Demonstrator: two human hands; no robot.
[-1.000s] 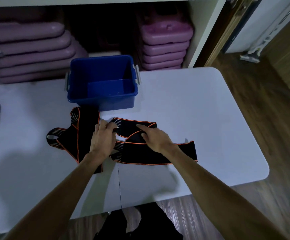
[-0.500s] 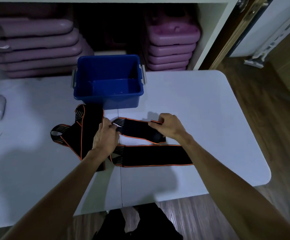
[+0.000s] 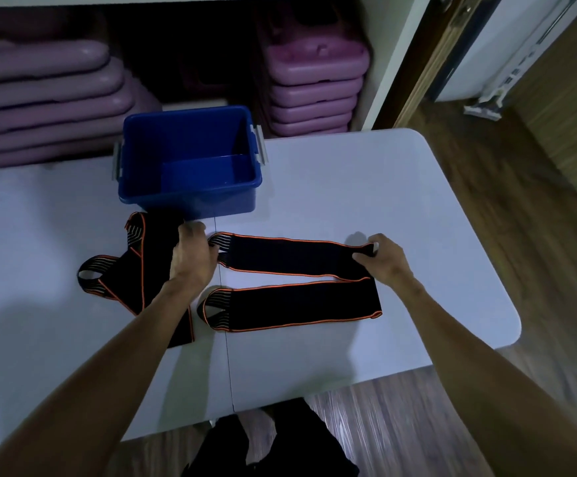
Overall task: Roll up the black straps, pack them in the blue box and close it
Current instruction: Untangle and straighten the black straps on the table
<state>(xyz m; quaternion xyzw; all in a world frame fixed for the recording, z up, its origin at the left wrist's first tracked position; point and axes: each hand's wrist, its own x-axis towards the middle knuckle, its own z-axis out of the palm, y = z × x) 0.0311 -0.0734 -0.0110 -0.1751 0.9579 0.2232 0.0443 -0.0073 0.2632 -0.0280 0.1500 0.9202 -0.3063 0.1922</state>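
Strap stretched flat before the open box.
Our left hand [image 3: 192,259] and right hand [image 3: 383,259] pinch opposite ends of one strap [image 3: 290,254] on the worktop [image 3: 366,187], near the box [image 3: 190,197].

White bench [image 3: 366,208] with rounded corners, dim light, wood-plank floor [image 3: 507,215], white shelf unit [image 3: 388,60] behind holding stacked purple cases [image 3: 314,87], white appliance [image 3: 486,105] on floor at right

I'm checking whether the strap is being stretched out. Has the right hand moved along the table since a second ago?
Yes. The right hand has pulled the upper strap end rightward, away from the blue box toward the table edge.
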